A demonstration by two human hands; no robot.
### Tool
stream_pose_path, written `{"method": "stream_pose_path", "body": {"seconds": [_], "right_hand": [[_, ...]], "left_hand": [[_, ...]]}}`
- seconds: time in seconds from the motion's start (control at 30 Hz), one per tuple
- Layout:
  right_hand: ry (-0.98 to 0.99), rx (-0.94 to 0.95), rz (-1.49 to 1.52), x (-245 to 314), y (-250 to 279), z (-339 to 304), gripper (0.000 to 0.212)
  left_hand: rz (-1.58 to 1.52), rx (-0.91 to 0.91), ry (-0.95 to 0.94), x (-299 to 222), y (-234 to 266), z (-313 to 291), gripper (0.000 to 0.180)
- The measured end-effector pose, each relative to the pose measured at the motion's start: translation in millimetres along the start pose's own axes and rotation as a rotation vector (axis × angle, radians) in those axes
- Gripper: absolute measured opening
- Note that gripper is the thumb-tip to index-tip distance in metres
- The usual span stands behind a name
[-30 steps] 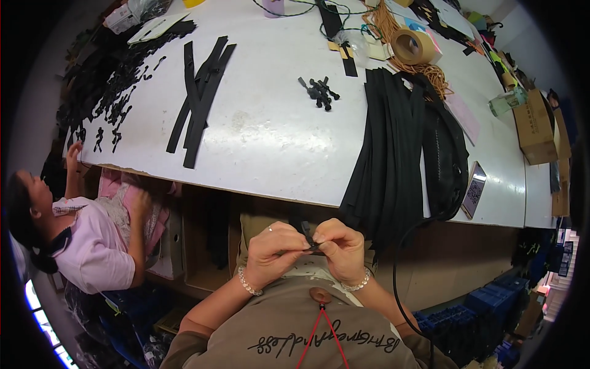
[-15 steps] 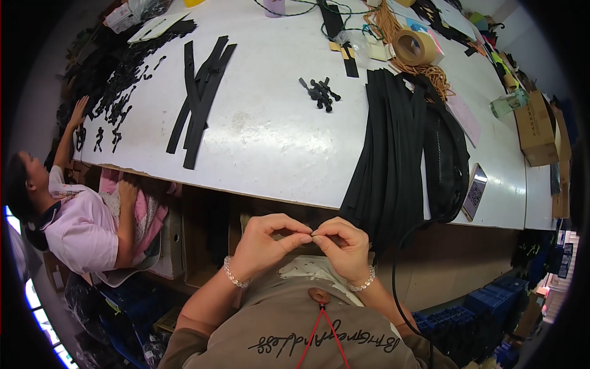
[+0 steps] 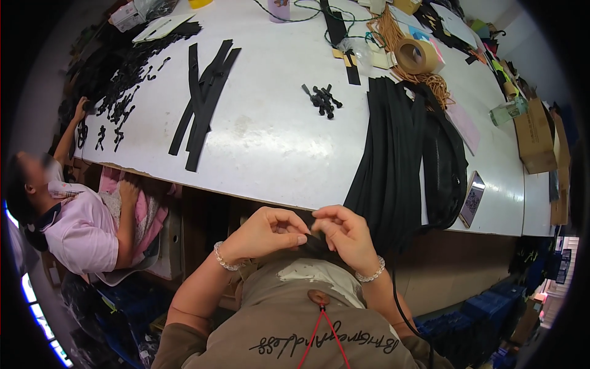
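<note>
Both of my hands are raised in front of my body, just off the near table edge. My left hand (image 3: pixel 267 234) is pinched, thumb against fingers. A tiny dark bit shows by its fingertips, too small to name. Close beside it, my right hand (image 3: pixel 348 237) has its index finger and thumb apart, and I see nothing held between them. A fan of long black straps (image 3: pixel 388 154) lies on the table beyond my right hand. Farther off, near the middle of the table, sits a small pile of black cord pieces with knobbed ends (image 3: pixel 322 101).
A few black strips (image 3: pixel 206 101) lie crossed on the white table (image 3: pixel 270 147). At right are a black bag (image 3: pixel 445 160), a phone (image 3: pixel 472 198), a tape roll (image 3: pixel 416 56) and a cardboard box (image 3: pixel 536 135). A co-worker (image 3: pixel 83 227) sits at left, reaching towards more black pieces (image 3: pixel 120 92).
My fingertips were touching together and are now slightly apart. The right index finger and thumb have spread. The co-worker's far hand has drawn in its fingers.
</note>
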State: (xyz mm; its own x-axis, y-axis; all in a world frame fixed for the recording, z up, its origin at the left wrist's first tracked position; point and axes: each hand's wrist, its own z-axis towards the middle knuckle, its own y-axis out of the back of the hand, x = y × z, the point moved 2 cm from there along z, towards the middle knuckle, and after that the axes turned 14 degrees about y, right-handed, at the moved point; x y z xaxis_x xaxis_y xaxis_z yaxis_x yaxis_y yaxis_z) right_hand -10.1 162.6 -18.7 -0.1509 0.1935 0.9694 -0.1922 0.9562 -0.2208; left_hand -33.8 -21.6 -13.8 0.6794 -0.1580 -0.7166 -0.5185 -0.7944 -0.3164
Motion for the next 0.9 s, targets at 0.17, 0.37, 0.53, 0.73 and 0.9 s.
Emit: {"method": "stream_pose_path", "body": {"seconds": [0.17,0.37,0.53,0.73,0.9], "right_hand": [[-0.204,0.424,0.19,5.4,1.2,10.5,0.026],[-0.208,0.537,0.084,-3.4,-5.4,12.2,0.014],[0.252,0.433,-0.168,0.4,-19.8,12.2,0.017],[0.154,0.327,0.004,0.4,-30.1,10.1,0.017],[0.112,0.298,0.001,1.1,-27.4,13.5,0.013]], "left_hand": [[-0.08,0.06,0.019,6.1,3.6,1.6,0.006],[-0.127,0.03,0.06,-0.4,2.7,-2.7,0.01],[-0.137,-0.056,-0.004,-3.5,2.5,-4.7,0.014],[-0.268,-0.103,-0.206,-2.1,3.0,-9.0,0.013],[-0.293,-0.155,-0.17,-1.0,-2.9,-7.8,0.015]]}}
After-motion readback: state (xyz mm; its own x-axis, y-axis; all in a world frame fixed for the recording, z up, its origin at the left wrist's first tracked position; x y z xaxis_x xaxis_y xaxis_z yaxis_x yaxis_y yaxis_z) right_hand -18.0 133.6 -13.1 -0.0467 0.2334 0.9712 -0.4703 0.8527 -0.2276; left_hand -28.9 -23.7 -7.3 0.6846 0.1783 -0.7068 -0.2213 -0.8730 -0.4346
